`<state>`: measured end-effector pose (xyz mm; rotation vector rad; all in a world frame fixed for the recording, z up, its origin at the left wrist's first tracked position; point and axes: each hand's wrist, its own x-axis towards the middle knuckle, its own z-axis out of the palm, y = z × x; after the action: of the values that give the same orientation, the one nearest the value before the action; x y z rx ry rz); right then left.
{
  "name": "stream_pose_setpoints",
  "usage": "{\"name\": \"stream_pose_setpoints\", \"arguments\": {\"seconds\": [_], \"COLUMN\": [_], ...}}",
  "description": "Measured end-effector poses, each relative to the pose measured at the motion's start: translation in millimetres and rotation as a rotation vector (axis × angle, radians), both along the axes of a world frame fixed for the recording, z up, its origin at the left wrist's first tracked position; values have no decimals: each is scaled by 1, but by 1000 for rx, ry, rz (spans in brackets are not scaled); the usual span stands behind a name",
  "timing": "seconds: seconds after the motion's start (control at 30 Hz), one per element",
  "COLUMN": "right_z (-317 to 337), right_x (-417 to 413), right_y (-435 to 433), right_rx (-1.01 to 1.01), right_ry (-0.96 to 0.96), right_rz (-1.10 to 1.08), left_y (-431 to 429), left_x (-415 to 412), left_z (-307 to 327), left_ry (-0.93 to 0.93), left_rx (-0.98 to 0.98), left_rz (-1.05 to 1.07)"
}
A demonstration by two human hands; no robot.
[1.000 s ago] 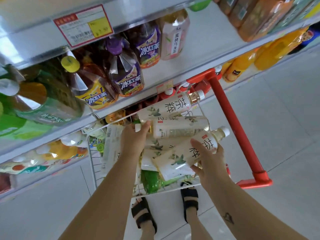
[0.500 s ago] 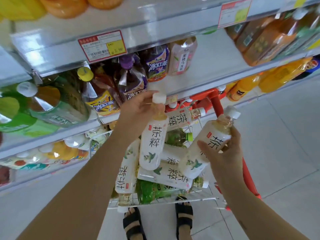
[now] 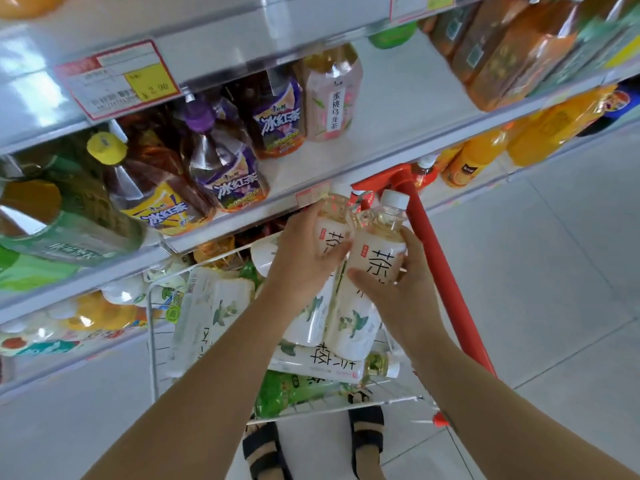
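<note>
Bottles of clear plastic with white paper labels and pale yellow tea, 2 of them, are held upright side by side, touching each other, above the far end of the cart. The left tea bottle (image 3: 329, 237) sits in the left hand (image 3: 301, 261), whose fingers wrap round its upper body. Its cap is too blurred against the shelf edge to make out. The right tea bottle (image 3: 377, 251), topped with a white screw cap, is grasped by the right hand (image 3: 403, 289), with the thumb across the label and the fingers behind.

Directly beneath them, the silver wire shopping cart (image 3: 152, 341) holds more white-labelled tea bottles lying flat (image 3: 322, 362) on a green package (image 3: 294, 389). The cart's red plastic handle (image 3: 446, 282) runs just beside the right hand.

Behind stands a white metal shelf (image 3: 398, 109) bearing a pink-labelled peach tea bottle (image 3: 332, 102), purple-labelled iced tea bottles (image 3: 225, 168) and a red and yellow price tag (image 3: 117, 77). Orange juice bottles (image 3: 478, 157) stand on a lower shelf to the right.
</note>
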<state>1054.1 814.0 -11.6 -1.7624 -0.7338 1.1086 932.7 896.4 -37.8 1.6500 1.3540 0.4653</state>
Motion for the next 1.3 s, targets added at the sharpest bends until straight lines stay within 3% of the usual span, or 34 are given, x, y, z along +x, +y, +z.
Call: {"name": "stream_pose_setpoints", "arguments": {"seconds": [0.17,0.3,0.47,0.67,1.03,1.3], "right_z": [-5,-5,38,180,490,629], "right_x": [8,10,6,4,-32,-62], "right_y": [4,7,-5,-1,18,3], "right_rx": [-13,-17,56,286,945,1264], "right_ry": [31,21,15,10,-35,-131], "right_rz": [-2,34,85,189,418,500], "left_y": [-39,-41,-66,-78,-81,-110], "left_x": [-21,-22,-26,-46,-88,-118], "left_z": [-9,-5,44,196,503,626], "left_ry": [5,-92,-177,-208,-299,-270], "left_rx": [-126,-165,-117,160,834,1171], "left_rz": [59,128,187,180,167,212]}}
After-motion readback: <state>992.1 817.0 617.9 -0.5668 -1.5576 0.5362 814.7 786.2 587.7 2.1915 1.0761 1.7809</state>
